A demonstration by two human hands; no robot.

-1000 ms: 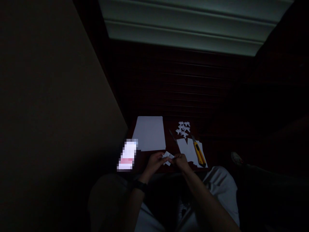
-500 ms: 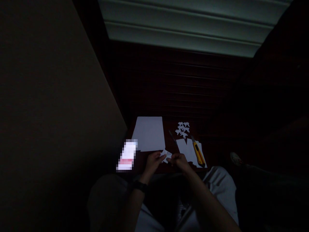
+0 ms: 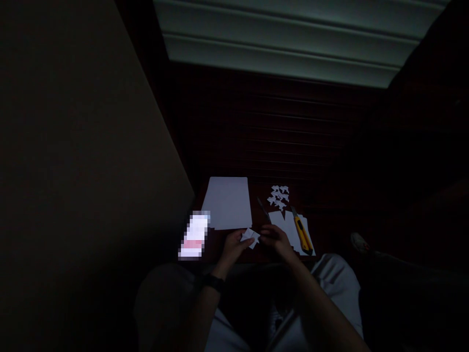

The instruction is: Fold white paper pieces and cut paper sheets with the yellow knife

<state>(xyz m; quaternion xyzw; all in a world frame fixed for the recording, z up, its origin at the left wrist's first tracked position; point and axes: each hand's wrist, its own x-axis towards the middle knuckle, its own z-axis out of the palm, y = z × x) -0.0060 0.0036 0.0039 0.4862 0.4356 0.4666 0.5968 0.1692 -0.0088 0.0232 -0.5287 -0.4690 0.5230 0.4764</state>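
Note:
A small piece of folded white paper (image 3: pixel 251 236) is pinched in my left hand (image 3: pixel 233 246), the thumb lying across its front. My right hand (image 3: pixel 277 239) is off the paper, just to its right, with fingers loosely bent and apart and nothing seen in them. Beyond my hands lies a stack of white paper sheets (image 3: pixel 227 203). Several small folded paper shapes (image 3: pixel 279 196) are bunched at the back right. Nearer, a yellow utility knife (image 3: pixel 302 234) rests on cut white paper pieces (image 3: pixel 287 226).
The small dark table (image 3: pixel 216 242) stands close to a wall (image 3: pixel 91 146) on the left. A lit, blurred-out phone-like screen (image 3: pixel 195 235) is at its left edge. A thin dark tool (image 3: pixel 263 208) lies beside the sheets. A shoe (image 3: pixel 359 242) shows at the right on the floor.
My right hand has let go of the folded paper and moved a little to the right and up. My left hand still holds it. The view has shifted slightly.

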